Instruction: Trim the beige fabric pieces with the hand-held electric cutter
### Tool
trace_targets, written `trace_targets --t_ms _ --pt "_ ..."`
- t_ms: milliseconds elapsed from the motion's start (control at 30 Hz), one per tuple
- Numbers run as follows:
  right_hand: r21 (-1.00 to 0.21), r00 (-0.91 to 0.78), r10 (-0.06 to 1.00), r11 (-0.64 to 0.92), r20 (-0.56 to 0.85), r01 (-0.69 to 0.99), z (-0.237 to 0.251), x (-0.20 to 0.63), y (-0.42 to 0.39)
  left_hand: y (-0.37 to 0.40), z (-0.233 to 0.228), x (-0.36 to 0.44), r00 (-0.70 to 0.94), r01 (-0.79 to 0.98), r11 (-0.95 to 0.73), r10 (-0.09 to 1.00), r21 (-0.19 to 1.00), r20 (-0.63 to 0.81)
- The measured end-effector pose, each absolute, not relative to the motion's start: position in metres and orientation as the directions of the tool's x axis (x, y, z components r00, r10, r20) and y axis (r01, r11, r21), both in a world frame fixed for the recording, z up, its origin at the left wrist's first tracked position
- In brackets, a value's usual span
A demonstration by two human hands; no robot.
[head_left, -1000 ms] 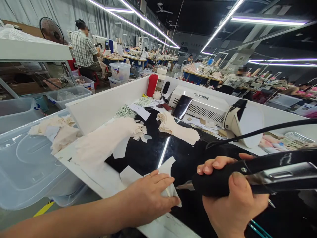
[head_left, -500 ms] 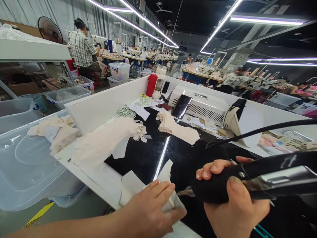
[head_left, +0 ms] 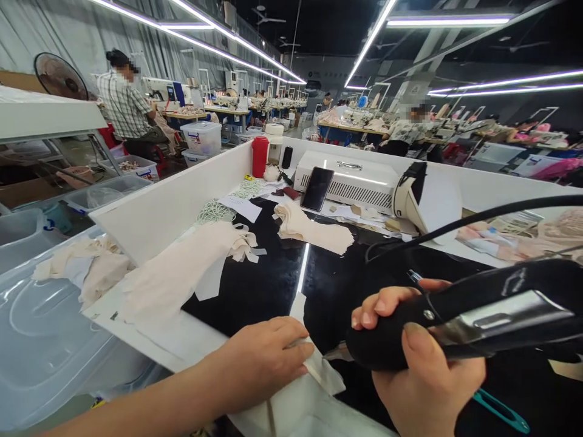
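My right hand [head_left: 423, 379] grips a black corded hand tool [head_left: 460, 315] with a metal tip pointing left, held low over the glossy black worktop [head_left: 255, 285]. My left hand [head_left: 262, 358] presses flat on a white fabric piece [head_left: 319, 370] at the near edge, its fingertips a few centimetres from the tool tip. The tool's black cable [head_left: 478, 221] arcs up to the right. Beige cut fabric pieces [head_left: 182, 270] lie left of the hands, and another beige stack [head_left: 310, 230] lies farther back.
White walls [head_left: 182, 194] ring the bench. At the back stand a white machine [head_left: 350, 182] with a phone [head_left: 317, 188] leaning on it, a red bottle [head_left: 259, 156] and a white-and-black device [head_left: 423, 200]. Clear plastic bins [head_left: 40, 340] sit left. People work at distant tables.
The view has shifted right and down. My left hand slid along the white piece and curled slightly, and the fabric now trails toward me; my right hand keeps holding the tool beside it.
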State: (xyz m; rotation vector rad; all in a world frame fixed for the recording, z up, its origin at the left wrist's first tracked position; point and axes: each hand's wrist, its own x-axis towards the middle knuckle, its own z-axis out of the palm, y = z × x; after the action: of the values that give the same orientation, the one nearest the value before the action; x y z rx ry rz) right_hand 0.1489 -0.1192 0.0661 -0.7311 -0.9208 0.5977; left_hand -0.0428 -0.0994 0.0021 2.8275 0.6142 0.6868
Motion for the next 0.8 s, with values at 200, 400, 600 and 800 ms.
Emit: trace_targets --t_ms 200,400,600,800 --pt "-0.788 0.458 0.746 0.599 0.483 -0.145 0.057 0.15 -0.122 -0.1 0.004 -0.049 0.818 0.339 -0.918 0.395 0.204 0.419" --pt "-0.799 0.459 0.757 0.582 0.464 -0.153 0.053 0.149 -0.122 -0.101 0.0 -0.048 0.801 0.348 -0.925 0.379 0.155 0.463" --pt "-0.781 0.473 0.751 0.596 0.46 -0.188 0.053 0.143 -0.113 -0.102 0.0 -0.049 0.792 0.338 -0.925 0.379 0.174 0.479" --pt "-0.794 0.453 0.765 0.581 0.457 -0.18 0.051 0.138 -0.111 -0.101 0.002 -0.049 0.792 0.353 -0.913 0.409 0.207 0.454"
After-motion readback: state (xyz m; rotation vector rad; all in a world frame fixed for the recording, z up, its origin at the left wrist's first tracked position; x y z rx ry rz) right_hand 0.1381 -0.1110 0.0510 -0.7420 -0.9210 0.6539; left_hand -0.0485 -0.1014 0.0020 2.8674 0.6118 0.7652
